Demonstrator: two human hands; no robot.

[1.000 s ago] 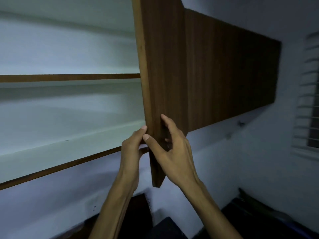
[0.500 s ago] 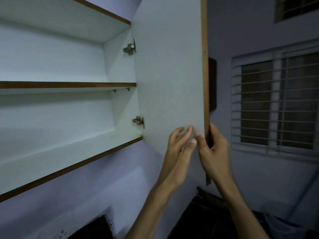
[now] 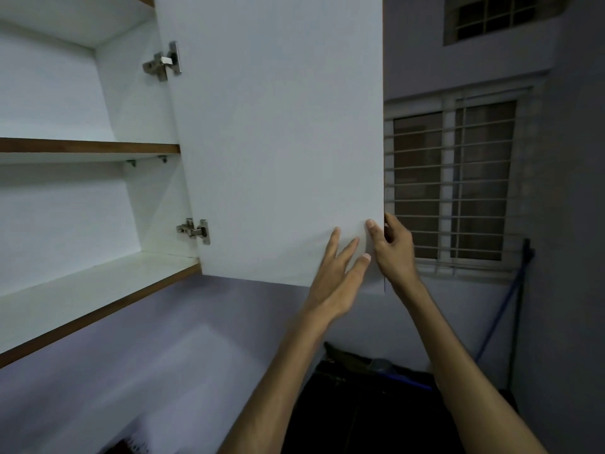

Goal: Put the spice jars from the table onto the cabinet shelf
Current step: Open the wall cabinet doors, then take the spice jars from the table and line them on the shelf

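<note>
The wall cabinet stands open, its white door (image 3: 278, 142) swung wide to the right. My right hand (image 3: 394, 253) grips the door's free edge near its lower corner, thumb on the inner face and fingers behind. My left hand (image 3: 340, 276) lies flat with spread fingers on the door's inner face, just left of the right hand. Inside, the lower shelf (image 3: 82, 290) and the upper shelf (image 3: 91, 147) are white with brown front edges and bare. No spice jars or table are in view.
Two metal hinges (image 3: 194, 231) hold the door to the cabinet side. A barred window (image 3: 451, 185) is on the right wall. A blue-handled stick (image 3: 504, 309) leans in the right corner. Dark objects (image 3: 370, 371) lie below between my arms.
The door has swung from nearly edge-on to wide open toward the right. Both hands went with it, and my left hand moved from the edge to the inner face.
</note>
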